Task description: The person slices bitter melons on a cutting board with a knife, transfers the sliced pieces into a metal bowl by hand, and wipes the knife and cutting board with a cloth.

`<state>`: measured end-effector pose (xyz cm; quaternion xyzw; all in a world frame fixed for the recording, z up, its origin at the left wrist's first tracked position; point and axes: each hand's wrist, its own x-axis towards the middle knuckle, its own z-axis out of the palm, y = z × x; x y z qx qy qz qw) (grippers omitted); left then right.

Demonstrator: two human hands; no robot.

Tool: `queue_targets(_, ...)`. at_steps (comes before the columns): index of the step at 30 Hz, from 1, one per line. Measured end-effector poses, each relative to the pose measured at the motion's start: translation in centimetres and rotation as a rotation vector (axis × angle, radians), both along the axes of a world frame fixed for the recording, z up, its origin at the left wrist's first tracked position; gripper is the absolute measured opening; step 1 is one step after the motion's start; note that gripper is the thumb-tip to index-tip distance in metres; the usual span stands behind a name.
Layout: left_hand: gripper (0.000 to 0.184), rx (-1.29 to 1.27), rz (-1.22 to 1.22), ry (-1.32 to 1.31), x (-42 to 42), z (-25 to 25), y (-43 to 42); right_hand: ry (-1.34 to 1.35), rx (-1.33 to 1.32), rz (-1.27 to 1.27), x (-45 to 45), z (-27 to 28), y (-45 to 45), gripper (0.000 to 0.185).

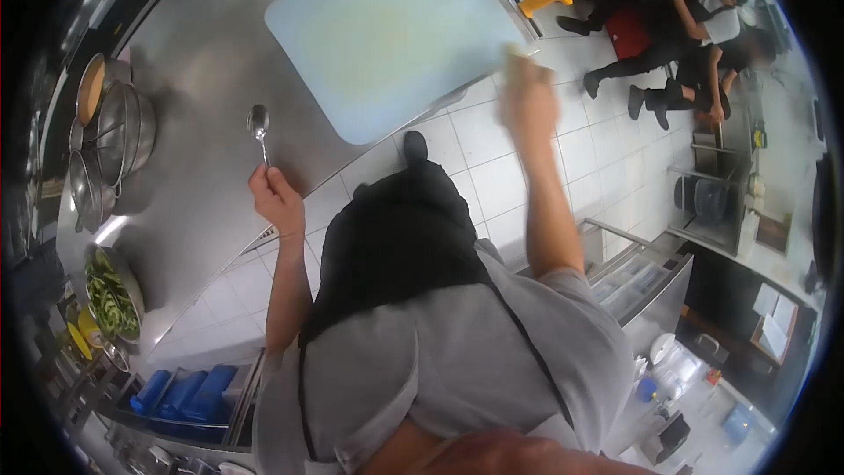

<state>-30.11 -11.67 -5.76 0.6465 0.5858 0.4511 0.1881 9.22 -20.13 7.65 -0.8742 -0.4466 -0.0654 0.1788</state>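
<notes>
My left hand (278, 201) is closed round the handle of a metal spoon (258, 121), whose bowl points away from me over the steel counter (207, 53). Off the near right corner of a pale blue cutting board (396, 36), my right hand (530, 106) is smeared by motion. Its fingers look closed, and a small pale tip shows at their far end; what it is I cannot make out. The board lies on the counter, its surface faintly stained yellowish. A yellow handle (545, 1) juts out past the board's right side.
Metal strainers and bowls (123, 128) stand at the counter's left. Nearer is a bowl of cut green vegetables (112, 295). Blue containers (189, 394) sit on a rack at lower left. Two people (694, 44) sit at the upper right. An open drawer (637, 282) is on my right.
</notes>
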Motion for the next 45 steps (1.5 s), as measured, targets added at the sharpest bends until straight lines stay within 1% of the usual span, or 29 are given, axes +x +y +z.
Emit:
queue_targets(1, 0.025, -0.064, -0.015, -0.089, -0.3, -0.4, 0.1, -0.033, 0.090, 0.231, -2.6, -0.9, 1.7, 0.051)
queue_targets(2, 0.025, -0.044, -0.022, -0.072, -0.5, -0.7, 0.3, -0.017, 0.121, 0.324, -6.5, -1.8, 3.9, 0.051)
queue_targets(3, 0.025, -0.024, -0.032, -0.059, -0.6, -0.8, 0.4, -0.044, 0.038, 0.351, -10.4, -3.6, 6.2, 0.049)
queue_targets(4, 0.025, -0.003, -0.044, -0.049, -0.6, -0.9, 0.6, 0.041, 0.154, 0.508, -13.5, -4.1, 8.5, 0.042)
queue_targets(5, 0.025, -0.024, -0.056, -0.074, -0.6, -1.0, 0.7, -0.024, 0.054, 0.562, -16.3, -5.5, 10.4, 0.049)
queue_targets(8, 0.025, -0.073, -0.090, -0.125, -1.2, -0.6, 0.5, -0.033, -0.068, 0.629, -17.1, -5.0, 10.9, 0.049)
queue_targets(11, 0.026, -0.057, -0.103, -0.178, -0.9, 0.1, 0.4, 0.036, -0.002, 0.403, -11.5, -5.5, 7.8, 0.046)
queue_targets(13, 0.026, -0.024, -0.087, -0.207, -0.8, -0.3, 0.3, 0.008, -0.096, 0.234, -6.9, -5.0, 6.0, 0.038)
queue_targets(15, 0.025, -0.076, -0.088, -0.224, -1.2, -1.7, 0.3, -0.072, -0.081, 0.114, -1.3, -6.0, 4.3, 0.039)
queue_targets(17, 0.025, -0.075, -0.089, -0.244, -1.6, -2.0, 1.1, -0.189, -0.146, -0.013, 3.7, -6.5, 2.6, 0.042)
queue_targets(18, 0.025, -0.057, -0.089, -0.254, -1.3, -1.8, 1.0, -0.258, -0.162, -0.060, 6.4, -7.3, 1.7, 0.041)
queue_targets(19, 0.025, -0.044, -0.084, -0.263, -0.9, -1.7, 0.6, -0.295, -0.140, -0.070, 7.6, -6.3, 0.6, 0.035)
queue_targets(20, 0.025, -0.042, -0.093, -0.268, -0.6, -1.3, 0.4, -0.327, -0.361, -0.114, 10.5, -7.3, -0.5, 0.026)
queue_targets(21, 0.024, -0.038, -0.097, -0.270, -0.3, -0.8, 0.3, -0.253, -0.724, -0.108, 8.6, -2.4, -0.6, 0.023)
queue_targets(22, 0.024, -0.033, -0.096, -0.270, -0.3, -0.4, 0.3, -0.296, -0.679, -0.093, 8.9, -2.8, -2.0, 0.021)
queue_targets(24, 0.023, 0.000, -0.069, -0.278, 0.1, -0.4, 0.5, -0.204, -0.578, -0.077, 7.8, -2.9, -2.4, 0.025)
queue_targets(27, 0.021, 0.012, -0.077, -0.324, 0.0, -0.9, 0.4, 0.354, -0.163, 0.153, -0.4, 2.4, 0.1, 0.033)
queue_targets(28, 0.021, 0.011, -0.096, -0.347, 0.1, -1.0, 0.4, 0.474, -0.077, 0.226, -2.7, 2.9, 1.5, 0.041)
queue_targets(29, 0.020, -0.022, -0.121, -0.427, 0.1, -0.7, 0.4, 0.690, 0.029, 0.285, -5.0, 2.4, 3.0, 0.041)
queue_targets(30, 0.020, -0.056, -0.141, -0.505, 0.0, -0.4, 0.4, 0.814, 0.105, 0.402, -7.0, 1.6, 4.7, 0.036)
queue_targets(31, 0.019, -0.091, -0.155, -0.585, -0.3, -0.3, 0.3, 0.875, 0.083, 0.399, -9.7, 2.3, 6.4, 0.036)
queue_targets(33, 0.018, -0.116, -0.114, -0.729, -0.8, -0.4, 0.4, 0.967, 0.088, 0.465, -14.5, 2.5, 9.5, 0.034)
queue_targets(34, 0.017, -0.126, -0.106, -0.802, -0.8, -0.3, 0.6, 0.837, 0.104, 0.521, -16.4, 1.6, 11.2, 0.035)
queue_targets(35, 0.017, -0.102, -0.070, -0.773, -1.3, 0.0, 0.4, 0.701, 0.130, 0.555, -17.9, 0.5, 12.4, 0.035)
queue_targets(37, 0.016, -0.054, -0.050, -0.733, -2.1, 1.0, -0.2, 0.195, 0.051, 0.607, -19.4, -1.8, 13.3, 0.038)
queue_targets(39, 0.014, -0.148, -0.036, -0.842, -2.5, 3.1, -1.1, 0.288, 0.219, 0.642, -19.6, -1.2, 11.7, 0.037)
queue_targets(42, 0.011, -0.258, -0.054, -0.859, -1.7, 5.8, -1.9, 0.635, 0.200, 0.768, -17.8, 0.0, 7.4, 0.034)
queue_targets(44, 0.009, -0.303, -0.126, -0.913, 0.1, 6.6, -2.4, 0.785, 0.074, 0.837, -16.3, -3.8, 4.4, 0.038)
queue_targets(45, 0.009, -0.363, -0.211, -0.906, 1.3, 7.3, -2.4, 0.898, 0.121, 0.822, -16.1, -4.4, 3.1, 0.040)
